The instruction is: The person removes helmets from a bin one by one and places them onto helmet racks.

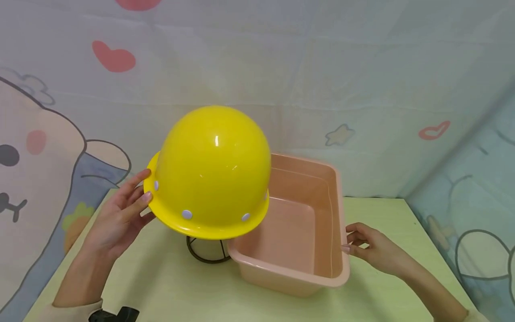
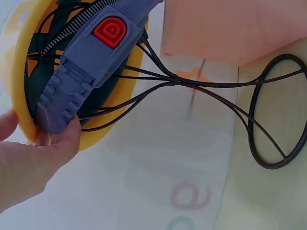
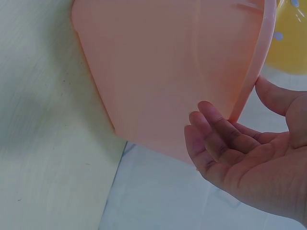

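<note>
A glossy yellow hard hat (image 1: 215,170) with white rivets sits dome up, slightly tilted, over a black wire stand (image 2: 177,81). My left hand (image 1: 120,214) grips the hat's brim at its left side, thumb on top and fingers below. The left wrist view shows the hat's inside, with a grey strap adjuster (image 2: 91,62) bearing a red button. The stand's upper wires reach into the hat; its round base is on the table. Right of the hat, a pink plastic basin (image 1: 289,277) stands upright. My right hand (image 1: 376,250) pinches its right rim, other fingers loosely curled.
The pale wooden table (image 1: 181,286) carries the stand and basin. A printed cloth backdrop (image 1: 281,67) with hearts and cartoon figures hangs behind and along the sides. The hat overlaps the basin's left side in the head view.
</note>
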Demonstrator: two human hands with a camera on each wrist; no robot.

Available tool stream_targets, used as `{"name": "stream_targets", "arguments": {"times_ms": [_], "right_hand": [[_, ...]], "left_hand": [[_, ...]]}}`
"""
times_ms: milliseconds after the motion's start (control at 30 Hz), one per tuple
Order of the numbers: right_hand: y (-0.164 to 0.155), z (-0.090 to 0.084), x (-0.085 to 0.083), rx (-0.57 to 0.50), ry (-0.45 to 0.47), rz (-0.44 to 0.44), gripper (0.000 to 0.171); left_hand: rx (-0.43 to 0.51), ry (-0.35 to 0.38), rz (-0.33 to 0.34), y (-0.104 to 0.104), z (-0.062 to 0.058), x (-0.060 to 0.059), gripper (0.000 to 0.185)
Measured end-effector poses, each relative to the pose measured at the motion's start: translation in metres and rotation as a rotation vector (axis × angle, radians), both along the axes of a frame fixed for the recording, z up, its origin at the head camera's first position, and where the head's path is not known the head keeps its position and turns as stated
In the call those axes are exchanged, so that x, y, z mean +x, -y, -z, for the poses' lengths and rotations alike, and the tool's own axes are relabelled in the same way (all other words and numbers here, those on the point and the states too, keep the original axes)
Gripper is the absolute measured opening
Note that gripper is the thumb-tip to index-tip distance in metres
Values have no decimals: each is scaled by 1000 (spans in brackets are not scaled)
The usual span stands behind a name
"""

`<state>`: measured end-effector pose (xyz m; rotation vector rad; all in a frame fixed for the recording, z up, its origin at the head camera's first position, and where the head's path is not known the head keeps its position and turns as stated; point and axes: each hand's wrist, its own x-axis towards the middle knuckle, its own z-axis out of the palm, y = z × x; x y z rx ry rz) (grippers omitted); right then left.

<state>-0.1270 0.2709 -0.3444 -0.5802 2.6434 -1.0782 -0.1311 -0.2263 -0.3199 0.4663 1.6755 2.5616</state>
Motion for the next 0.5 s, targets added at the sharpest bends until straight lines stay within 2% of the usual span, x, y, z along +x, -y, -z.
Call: {"name": "stream_targets", "arguments": {"times_ms": [500], "right_hand": [[2, -2, 0, -4, 18, 12, 38]], "left_hand": [[70, 40, -12, 1, 7, -3, 46]]}}
